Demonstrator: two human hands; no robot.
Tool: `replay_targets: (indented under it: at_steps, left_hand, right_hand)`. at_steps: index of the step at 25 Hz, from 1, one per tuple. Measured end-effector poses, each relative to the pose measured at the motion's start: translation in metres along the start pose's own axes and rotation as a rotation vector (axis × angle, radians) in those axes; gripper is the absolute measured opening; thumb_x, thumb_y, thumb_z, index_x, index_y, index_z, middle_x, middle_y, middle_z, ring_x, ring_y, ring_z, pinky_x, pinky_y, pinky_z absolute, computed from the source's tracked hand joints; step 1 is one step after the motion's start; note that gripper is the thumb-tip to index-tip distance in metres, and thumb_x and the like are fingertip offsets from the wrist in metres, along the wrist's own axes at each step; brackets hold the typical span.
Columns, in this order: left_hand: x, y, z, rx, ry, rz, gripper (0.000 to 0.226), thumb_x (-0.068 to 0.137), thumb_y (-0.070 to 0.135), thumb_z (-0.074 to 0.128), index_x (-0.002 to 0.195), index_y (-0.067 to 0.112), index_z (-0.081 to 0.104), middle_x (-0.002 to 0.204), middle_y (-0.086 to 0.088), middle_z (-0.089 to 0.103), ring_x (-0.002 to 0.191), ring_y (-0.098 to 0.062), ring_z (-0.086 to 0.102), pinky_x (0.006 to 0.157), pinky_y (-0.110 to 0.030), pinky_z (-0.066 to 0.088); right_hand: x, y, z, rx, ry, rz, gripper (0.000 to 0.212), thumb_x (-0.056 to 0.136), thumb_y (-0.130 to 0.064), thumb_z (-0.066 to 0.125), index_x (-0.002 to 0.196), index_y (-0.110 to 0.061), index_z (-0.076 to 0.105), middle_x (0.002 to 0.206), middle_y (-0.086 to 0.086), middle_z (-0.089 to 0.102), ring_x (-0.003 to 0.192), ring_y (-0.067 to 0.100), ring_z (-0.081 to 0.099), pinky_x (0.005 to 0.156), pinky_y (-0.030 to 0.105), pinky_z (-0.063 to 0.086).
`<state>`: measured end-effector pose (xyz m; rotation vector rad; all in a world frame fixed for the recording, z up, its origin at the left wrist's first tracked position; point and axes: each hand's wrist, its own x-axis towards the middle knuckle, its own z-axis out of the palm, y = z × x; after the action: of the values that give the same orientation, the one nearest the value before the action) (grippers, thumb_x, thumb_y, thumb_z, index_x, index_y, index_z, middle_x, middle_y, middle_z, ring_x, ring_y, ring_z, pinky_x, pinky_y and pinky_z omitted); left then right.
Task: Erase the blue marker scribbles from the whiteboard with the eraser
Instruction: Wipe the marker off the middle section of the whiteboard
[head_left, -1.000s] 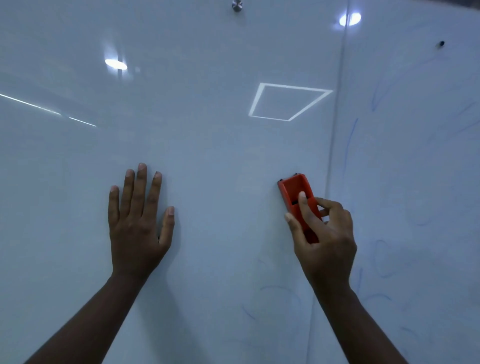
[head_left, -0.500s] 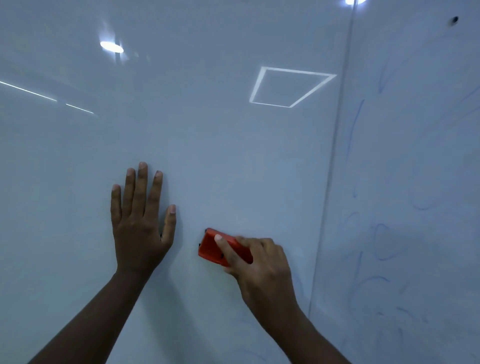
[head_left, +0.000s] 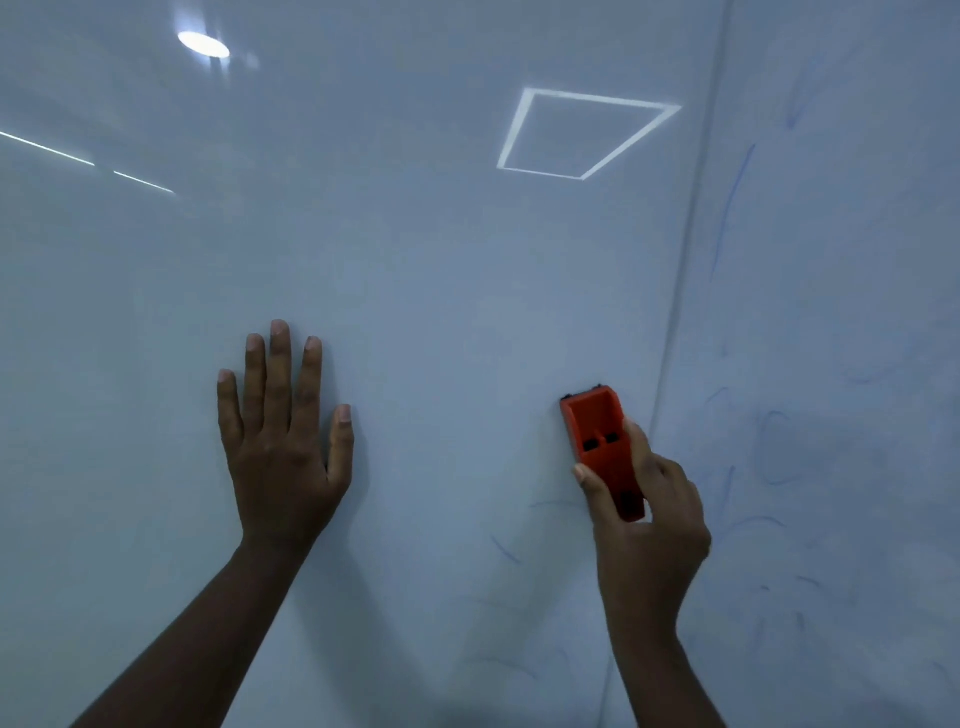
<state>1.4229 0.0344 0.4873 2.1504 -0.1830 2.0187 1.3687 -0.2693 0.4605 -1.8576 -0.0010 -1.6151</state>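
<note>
Gripping one eraser (head_left: 602, 447), right hand (head_left: 649, 525) wipes whiteboard (head_left: 441, 312).

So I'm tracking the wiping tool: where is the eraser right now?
In the head view, the orange eraser sits right of centre against the whiteboard, held by the right hand, just left of the vertical panel seam.

A round light reflection (head_left: 203, 44) glows at upper left, with two thin bright streaks (head_left: 88, 162) below it. A square outline of reflected light (head_left: 584, 134) sits right of centre, beside a vertical panel seam (head_left: 696, 218).
</note>
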Motion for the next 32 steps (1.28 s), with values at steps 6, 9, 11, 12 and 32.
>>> replay_targets:
  at_steps: [6,9,11,12,32]
  left_hand:
    - [-0.016,0.003,0.002,-0.009,-0.015,-0.021,0.063,0.111,0.032,0.042,0.167,0.009,0.025,0.175,-0.019,0.018,0.164,-0.035,0.013,0.131,-0.058,0.011]
    - [-0.025,0.004,0.002,-0.015,-0.029,-0.030,0.064,0.111,0.032,0.042,0.168,0.009,0.023,0.175,-0.019,0.018,0.164,-0.034,0.012,0.131,-0.059,0.012]
    - [-0.031,0.004,0.001,-0.011,-0.037,-0.028,0.063,0.112,0.031,0.042,0.168,0.009,0.024,0.175,-0.020,0.018,0.164,-0.035,0.012,0.131,-0.059,0.012]
    - [-0.035,0.003,0.000,-0.012,-0.040,-0.024,0.063,0.112,0.031,0.042,0.168,0.009,0.024,0.174,-0.020,0.018,0.164,-0.035,0.012,0.131,-0.058,0.012]
    - [-0.104,0.007,0.010,-0.016,-0.077,-0.039,0.064,0.111,0.036,0.043,0.167,0.009,0.027,0.173,-0.022,0.020,0.164,-0.032,0.005,0.130,-0.061,0.009]
  right_hand:
    - [-0.069,-0.022,0.028,0.086,-0.183,-0.249,0.055,0.080,-0.035,0.085,0.131,-0.021,0.071,0.110,-0.005,0.071,0.094,0.020,0.059,0.085,0.035,0.054]
    - [-0.094,-0.019,0.033,0.040,-0.243,-0.331,0.051,0.086,-0.038,0.082,0.134,-0.022,0.070,0.115,-0.007,0.071,0.094,0.019,0.061,0.078,0.039,0.055]
    - [-0.088,-0.015,0.029,0.008,-0.272,-0.396,0.050,0.088,-0.040,0.081,0.133,-0.019,0.071,0.115,-0.005,0.072,0.094,0.021,0.064,0.077,0.039,0.055]
    - [-0.082,-0.011,0.024,-0.023,-0.275,-0.423,0.050,0.088,-0.040,0.080,0.132,-0.018,0.071,0.115,-0.003,0.072,0.095,0.023,0.065,0.078,0.039,0.055]
    - [-0.176,-0.010,0.033,0.121,-0.208,0.116,0.054,0.082,-0.033,0.084,0.131,-0.015,0.071,0.106,-0.006,0.066,0.098,0.018,0.057,0.089,0.025,0.051]
